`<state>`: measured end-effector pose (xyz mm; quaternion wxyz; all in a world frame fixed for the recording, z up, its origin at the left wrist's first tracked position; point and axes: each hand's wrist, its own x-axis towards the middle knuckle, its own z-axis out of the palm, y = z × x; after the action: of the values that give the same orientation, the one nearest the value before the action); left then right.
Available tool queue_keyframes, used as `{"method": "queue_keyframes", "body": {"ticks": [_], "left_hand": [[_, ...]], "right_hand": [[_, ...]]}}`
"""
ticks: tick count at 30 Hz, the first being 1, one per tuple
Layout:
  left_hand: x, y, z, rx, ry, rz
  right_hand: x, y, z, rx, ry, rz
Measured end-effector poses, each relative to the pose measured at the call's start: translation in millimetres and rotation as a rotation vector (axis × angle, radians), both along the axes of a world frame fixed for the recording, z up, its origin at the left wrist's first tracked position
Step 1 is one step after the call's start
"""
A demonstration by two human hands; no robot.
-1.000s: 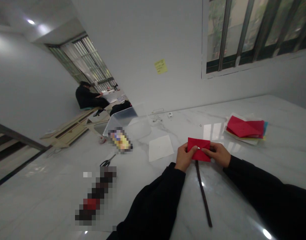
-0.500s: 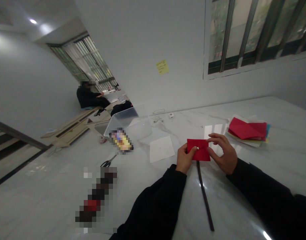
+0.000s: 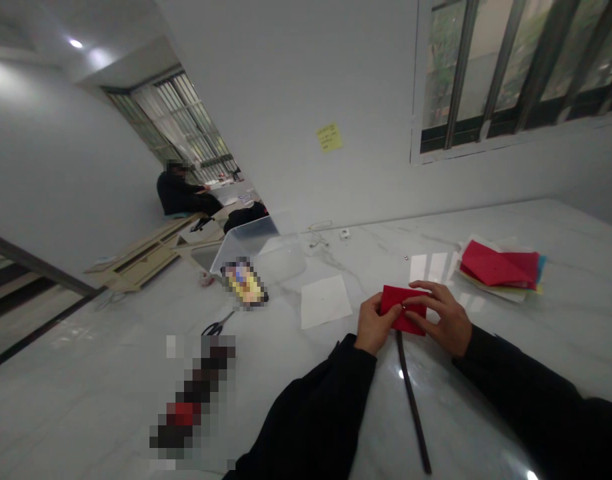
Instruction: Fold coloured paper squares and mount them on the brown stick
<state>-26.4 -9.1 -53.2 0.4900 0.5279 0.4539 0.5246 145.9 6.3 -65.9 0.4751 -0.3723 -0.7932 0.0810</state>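
Note:
My left hand [image 3: 376,325] grips a small red rectangular piece [image 3: 415,324], felt or stiff paper, by its left side, with the thumb across its front. It appears folded like an envelope. A tiny shiny metal stud [image 3: 404,307] shows near its middle, by the left thumb tip. From the right, my right hand [image 3: 449,321] has its fingers over the piece, a fingertip at the stud and the thumb by the lower right edge. Below the piece, a dark brown strip [image 3: 413,407] extends toward me; its upper end is hidden.
On the marble-patterned table are a white square sheet [image 3: 326,301], scissors [image 3: 215,327], a clear plastic bin [image 3: 286,257] and a pile of coloured sheets [image 3: 506,267]. Two objects on the left are pixelated. A person [image 3: 183,193] sits in the far background.
My right hand has moved left, from the piece's right edge onto its front by the stud. The red piece has tilted slightly, and the view has shifted a little.

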Motion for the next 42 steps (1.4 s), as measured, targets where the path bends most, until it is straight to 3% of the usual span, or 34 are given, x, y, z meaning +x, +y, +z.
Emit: {"method": "queue_keyframes", "body": {"ticks": [7,16,24,29,34,42], "left_hand": [[-1,-4,4.0,0.002,0.14,0.078],[0,-9,9.9,0.147,0.368,0.085],[-1,-8,7.4,0.153,0.389,0.149],[-15,9,0.2,0.076,0.226,0.276],[-21,23,-9.2,-0.093,0.038,0.271],[-24,28,-18.8,-0.047,-0.057,0.257]], "right_hand": [[3,4,0.2,0.005,-0.039,0.053],[8,10,4.9,-0.014,-0.116,0.139],[14,12,14.0,-0.044,-0.128,0.219],[26,29,0.7,-0.091,-0.091,0.048],[38,53,-17.7,-0.295,-0.267,-0.103],[13,101,-8.0,-0.254,-0.461,-0.281]]}}
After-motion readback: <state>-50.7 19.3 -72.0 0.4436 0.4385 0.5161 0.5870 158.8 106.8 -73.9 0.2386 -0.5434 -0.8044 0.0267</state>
